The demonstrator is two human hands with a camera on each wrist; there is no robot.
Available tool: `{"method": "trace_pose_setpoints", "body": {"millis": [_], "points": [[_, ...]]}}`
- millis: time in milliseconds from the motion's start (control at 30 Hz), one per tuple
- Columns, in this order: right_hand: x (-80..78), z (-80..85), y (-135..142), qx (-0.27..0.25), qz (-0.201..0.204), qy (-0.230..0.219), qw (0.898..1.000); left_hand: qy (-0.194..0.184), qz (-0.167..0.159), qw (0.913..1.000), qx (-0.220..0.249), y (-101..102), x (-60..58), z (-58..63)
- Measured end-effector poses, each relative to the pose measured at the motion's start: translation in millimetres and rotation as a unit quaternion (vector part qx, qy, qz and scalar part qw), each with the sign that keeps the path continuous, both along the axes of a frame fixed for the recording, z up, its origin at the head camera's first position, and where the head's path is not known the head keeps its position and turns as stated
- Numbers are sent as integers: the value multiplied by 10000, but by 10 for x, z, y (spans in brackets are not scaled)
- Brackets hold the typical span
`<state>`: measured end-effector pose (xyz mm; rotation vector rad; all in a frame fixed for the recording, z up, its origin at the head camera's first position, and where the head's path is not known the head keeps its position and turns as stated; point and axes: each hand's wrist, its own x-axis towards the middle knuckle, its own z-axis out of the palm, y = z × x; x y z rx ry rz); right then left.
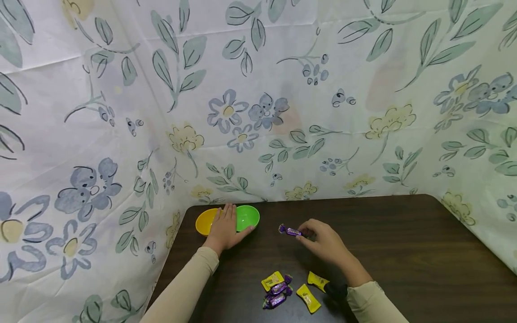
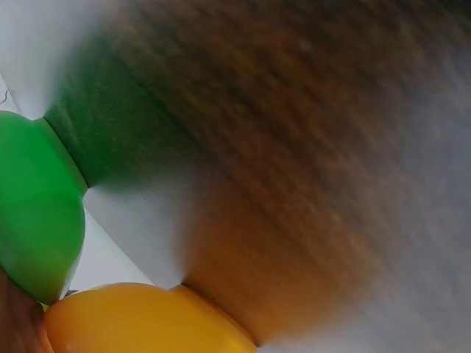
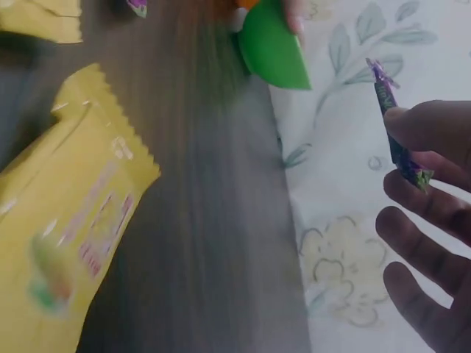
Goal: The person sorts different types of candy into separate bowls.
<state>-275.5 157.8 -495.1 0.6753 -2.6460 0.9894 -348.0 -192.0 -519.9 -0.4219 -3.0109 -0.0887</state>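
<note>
Candy point(image 1: 291, 231), purple-wrapped, pinched in right hand point(image 1: 324, 242); likely light, slick, best gripped mid-body; left hand point(image 1: 227, 229), fingers straight, over yellow bowl point(image 1: 205, 220), green bowl point(image 1: 249, 218) near desk's point(image 1: 408, 251) far-left corner.

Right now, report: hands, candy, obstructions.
Left hand at yellow bowl and green bowl. Right hand pinching purple twist-wrapped candy. Nothing visible between candy and green bowl.
</note>
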Motion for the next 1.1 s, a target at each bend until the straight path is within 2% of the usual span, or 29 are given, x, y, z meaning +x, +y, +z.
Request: {"method": "trace_pose_setpoints", "body": {"millis": [267, 567, 767, 1100], "points": [[-316, -30, -206, 136, -110, -263, 9995, -77, 97, 9999, -99, 17, -7, 22], [-536, -26, -529, 188, -294, -516, 9981, -82, 102, 9998, -113, 8, -11, 1], [-612, -29, -761, 395, -383, -635, 9965, -109, 158, 9997, -126, 5, 15, 19], [-682, 12, -1043, 806, -248, -562, 9949, -96, 117, 9999, -68, 14, 6, 14]]}}
